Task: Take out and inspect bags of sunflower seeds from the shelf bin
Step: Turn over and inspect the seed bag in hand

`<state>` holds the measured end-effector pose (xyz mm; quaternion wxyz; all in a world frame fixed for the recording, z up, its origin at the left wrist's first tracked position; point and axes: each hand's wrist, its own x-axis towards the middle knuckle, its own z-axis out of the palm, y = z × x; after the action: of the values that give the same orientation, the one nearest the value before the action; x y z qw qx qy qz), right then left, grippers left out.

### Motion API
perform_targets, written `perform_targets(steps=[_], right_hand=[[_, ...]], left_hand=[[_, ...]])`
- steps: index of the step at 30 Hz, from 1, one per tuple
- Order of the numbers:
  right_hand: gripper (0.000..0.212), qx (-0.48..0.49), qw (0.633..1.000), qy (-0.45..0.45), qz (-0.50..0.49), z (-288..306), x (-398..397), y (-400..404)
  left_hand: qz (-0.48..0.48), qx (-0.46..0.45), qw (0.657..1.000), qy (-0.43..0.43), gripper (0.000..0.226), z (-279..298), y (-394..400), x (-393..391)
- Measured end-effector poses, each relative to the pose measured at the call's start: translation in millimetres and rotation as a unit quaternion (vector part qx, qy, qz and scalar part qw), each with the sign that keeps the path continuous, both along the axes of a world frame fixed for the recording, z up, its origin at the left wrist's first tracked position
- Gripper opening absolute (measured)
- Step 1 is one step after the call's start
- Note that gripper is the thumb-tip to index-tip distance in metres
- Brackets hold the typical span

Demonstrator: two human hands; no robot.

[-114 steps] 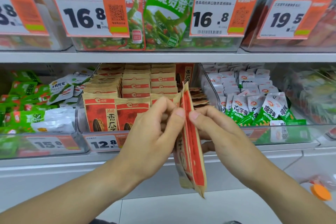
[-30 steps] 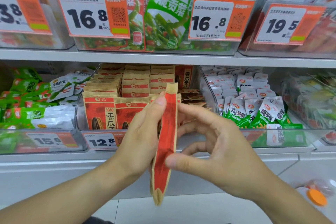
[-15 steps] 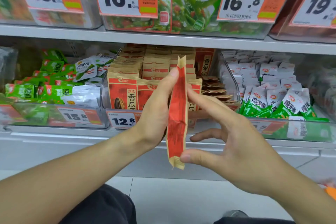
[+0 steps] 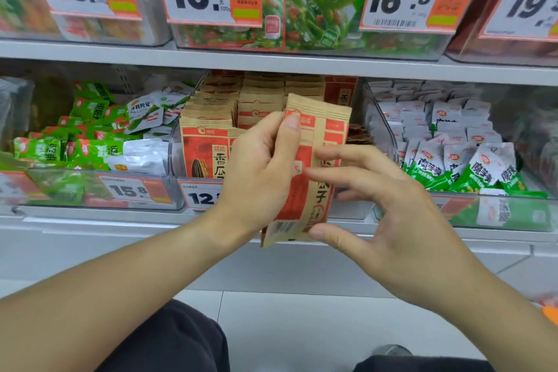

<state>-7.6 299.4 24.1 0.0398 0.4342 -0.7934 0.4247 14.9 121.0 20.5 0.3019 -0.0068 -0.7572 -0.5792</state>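
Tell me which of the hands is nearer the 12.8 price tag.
Left. The left hand overlaps the 12.8 price tag's right edge, gripping the seed bag; the right hand sits further right.

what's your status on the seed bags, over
Left hand grips seed bag in front of bin. Right hand steadies its lower edge with thumb and fingertips. Nothing in the way.
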Motion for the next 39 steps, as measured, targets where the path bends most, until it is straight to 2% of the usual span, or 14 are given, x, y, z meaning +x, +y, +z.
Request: perform_targets(steps=[4,5,9,11,14,16,18,23,26,28,31,34,39], right_hand=[[0.049,-0.074,0.993,-0.003,-0.091,3.2,-1.3,-0.1],[0.051,-0.097,0.989,-0.03,-0.107,4.3,-2.2,0.3],[0.048,-0.176,0.948,-0.246,-0.095,6.0,-8.8,-0.7],[0.04,-0.169,0.941,-0.276,-0.098,3.8,-11.6,-1.2],[0.021,-0.192,0.936,-0.278,-0.101,4.0,-13.2,-1.7],[0.019,-0.207,0.934,-0.269,-0.108,6.9,-13.1,-1.1],[0.012,-0.213,0.936,-0.26,-0.105,8.7,-12.0,-0.5],[0.017,-0.225,0.937,-0.256,-0.082,13.8,-4.2,-2.3],[0.015,-0.237,0.931,-0.269,-0.073,15.7,-5.5,-0.1],[0.015,-0.241,0.928,-0.276,-0.073,16.2,-6.9,1.4],[0.016,-0.236,0.929,-0.278,-0.066,16.7,-7.5,2.8],[0.018,-0.236,0.927,-0.284,-0.059,17.6,-5.8,3.1],[0.021,-0.222,0.933,-0.272,-0.075,18.6,-3.8,1.9]], left_hand=[[-0.006,0.01,1.0,-0.028,0.03,-1.9,-0.9,0.2],[-0.022,0.018,0.999,-0.038,0.029,-1.9,0.1,0.5],[-0.102,0.036,0.992,-0.061,0.026,-2.5,2.9,4.2],[-0.115,0.026,0.991,-0.059,0.027,-3.8,5.0,5.3],[-0.086,0.018,0.995,-0.048,0.022,-3.5,7.3,4.9],[-0.054,0.032,0.998,-0.03,0.016,-2.4,6.3,3.0],[-0.03,0.016,0.999,-0.025,0.025,-1.8,4.8,1.4],[-0.023,-0.071,0.992,-0.099,0.043,-8.0,6.1,1.2],[-0.072,-0.093,0.983,-0.138,0.078,-9.4,7.7,1.9],[-0.075,-0.116,0.98,-0.145,0.089,-8.1,9.4,2.0],[-0.058,-0.147,0.977,-0.144,0.087,-5.5,11.1,2.2],[-0.054,-0.162,0.974,-0.149,0.075,-7.4,12.0,1.8],[-0.066,-0.14,0.976,-0.155,0.074,-9.5,13.8,2.1]])
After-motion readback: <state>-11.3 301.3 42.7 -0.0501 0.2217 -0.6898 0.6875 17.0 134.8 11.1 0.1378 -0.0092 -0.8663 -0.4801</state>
